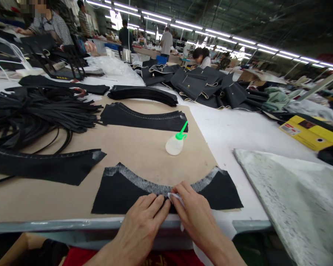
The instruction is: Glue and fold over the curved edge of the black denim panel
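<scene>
In front of me on the table lies a black curved fabric or leather piece (118, 197), with a whitish, rough band along its concave upper edge. My left hand (144, 218) presses its fingertips onto the middle of this piece, just below the band; nothing shows in its grasp. My right hand (194, 210) is beside it, fingers closed on a white strip (176, 196) at the band's middle. Part of that strip hangs down under the palm. Beyond the piece stands a clear squeeze bottle (174, 145) with a green nozzle.
A brown board (144, 151) covers the table here. Black strips (44, 107) pile up at left, near another curved piece (39, 162). Further back are stacked curved pieces (144, 95) and black panels (194, 83). A yellow box (312, 132) and a pale slab (291, 192) are at right.
</scene>
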Action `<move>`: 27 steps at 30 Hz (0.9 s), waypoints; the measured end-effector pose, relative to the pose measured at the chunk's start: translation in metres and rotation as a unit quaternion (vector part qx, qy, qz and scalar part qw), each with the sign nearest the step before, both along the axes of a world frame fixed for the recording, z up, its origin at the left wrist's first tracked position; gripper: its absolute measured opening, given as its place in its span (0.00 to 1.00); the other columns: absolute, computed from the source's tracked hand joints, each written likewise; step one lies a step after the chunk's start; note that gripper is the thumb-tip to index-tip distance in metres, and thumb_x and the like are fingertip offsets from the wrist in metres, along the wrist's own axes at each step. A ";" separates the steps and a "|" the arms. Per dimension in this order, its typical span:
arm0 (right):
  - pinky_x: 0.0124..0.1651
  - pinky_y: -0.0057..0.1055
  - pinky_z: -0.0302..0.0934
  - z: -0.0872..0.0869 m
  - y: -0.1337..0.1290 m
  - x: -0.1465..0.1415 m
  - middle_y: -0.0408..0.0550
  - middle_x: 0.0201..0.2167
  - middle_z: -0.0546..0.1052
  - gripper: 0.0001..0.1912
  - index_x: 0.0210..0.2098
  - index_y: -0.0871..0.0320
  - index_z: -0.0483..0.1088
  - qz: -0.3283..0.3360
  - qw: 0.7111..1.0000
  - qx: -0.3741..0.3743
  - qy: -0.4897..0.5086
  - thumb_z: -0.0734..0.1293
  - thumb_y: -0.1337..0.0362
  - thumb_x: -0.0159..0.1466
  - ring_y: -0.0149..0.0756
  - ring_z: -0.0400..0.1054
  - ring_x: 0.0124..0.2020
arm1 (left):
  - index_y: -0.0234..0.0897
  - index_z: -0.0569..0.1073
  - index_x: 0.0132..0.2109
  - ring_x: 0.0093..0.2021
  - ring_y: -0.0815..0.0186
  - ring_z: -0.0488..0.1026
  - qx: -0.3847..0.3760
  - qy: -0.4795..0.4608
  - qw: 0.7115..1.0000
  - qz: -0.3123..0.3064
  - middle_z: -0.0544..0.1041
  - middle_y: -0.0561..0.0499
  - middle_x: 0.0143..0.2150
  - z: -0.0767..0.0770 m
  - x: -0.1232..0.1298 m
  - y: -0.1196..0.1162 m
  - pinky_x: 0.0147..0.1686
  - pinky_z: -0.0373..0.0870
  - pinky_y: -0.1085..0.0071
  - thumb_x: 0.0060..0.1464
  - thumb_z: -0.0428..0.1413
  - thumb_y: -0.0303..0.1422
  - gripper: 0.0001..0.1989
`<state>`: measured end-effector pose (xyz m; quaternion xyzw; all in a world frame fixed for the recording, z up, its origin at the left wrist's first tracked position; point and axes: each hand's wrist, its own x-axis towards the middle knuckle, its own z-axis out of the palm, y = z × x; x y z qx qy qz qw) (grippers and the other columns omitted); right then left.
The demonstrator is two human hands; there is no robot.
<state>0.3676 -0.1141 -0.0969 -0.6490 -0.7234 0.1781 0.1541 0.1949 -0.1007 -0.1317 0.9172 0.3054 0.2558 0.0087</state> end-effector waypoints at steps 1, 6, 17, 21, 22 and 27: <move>0.35 0.30 0.57 -0.001 0.000 0.002 0.46 0.36 0.69 0.07 0.37 0.55 0.65 -0.004 1.000 -0.009 -0.019 0.57 0.69 0.68 0.36 0.68 0.33 | 0.34 0.70 0.53 0.46 0.60 0.69 0.009 -0.003 1.000 0.001 0.75 0.47 0.48 -0.002 -0.001 0.000 0.45 0.68 0.64 0.60 0.42 0.23 0.18; 0.36 0.31 0.57 0.000 -0.003 0.011 0.46 0.36 0.69 0.08 0.37 0.55 0.66 -0.009 1.000 -0.020 -0.012 0.56 0.68 0.67 0.36 0.68 0.32 | 0.37 0.70 0.53 0.47 0.61 0.68 0.022 -0.003 1.000 0.018 0.75 0.49 0.49 -0.005 -0.004 0.000 0.47 0.65 0.64 0.61 0.41 0.23 0.19; 0.27 0.27 0.52 0.004 -0.004 0.058 0.39 0.24 0.66 0.14 0.33 0.56 0.66 -0.193 0.912 -0.019 0.360 0.64 0.51 0.63 0.32 0.59 0.24 | 0.41 0.69 0.55 0.48 0.60 0.67 -0.007 0.056 0.998 0.011 0.74 0.49 0.51 -0.001 -0.005 0.003 0.47 0.64 0.65 0.55 0.46 0.21 0.23; 0.36 0.29 0.56 0.012 -0.009 0.045 0.42 0.29 0.69 0.10 0.31 0.55 0.67 -0.083 0.968 0.004 0.237 0.61 0.57 0.65 0.35 0.64 0.32 | 0.42 0.68 0.56 0.47 0.60 0.66 0.000 0.049 0.999 0.023 0.74 0.50 0.51 0.000 -0.003 0.002 0.46 0.63 0.64 0.54 0.46 0.19 0.25; 0.37 0.29 0.56 0.011 -0.009 0.037 0.43 0.30 0.70 0.09 0.31 0.55 0.67 -0.056 0.979 0.001 0.195 0.60 0.59 0.66 0.36 0.65 0.33 | 0.43 0.68 0.57 0.47 0.60 0.66 0.004 0.050 0.998 0.027 0.74 0.51 0.50 0.000 -0.002 0.002 0.46 0.63 0.64 0.54 0.46 0.19 0.25; 0.35 0.31 0.54 0.000 -0.007 0.017 0.46 0.35 0.70 0.07 0.35 0.55 0.65 -0.049 0.999 -0.017 -0.005 0.57 0.66 0.67 0.37 0.67 0.32 | 0.43 0.69 0.56 0.47 0.59 0.66 0.016 0.056 0.998 0.027 0.74 0.50 0.50 0.001 0.001 0.003 0.45 0.63 0.64 0.54 0.47 0.20 0.24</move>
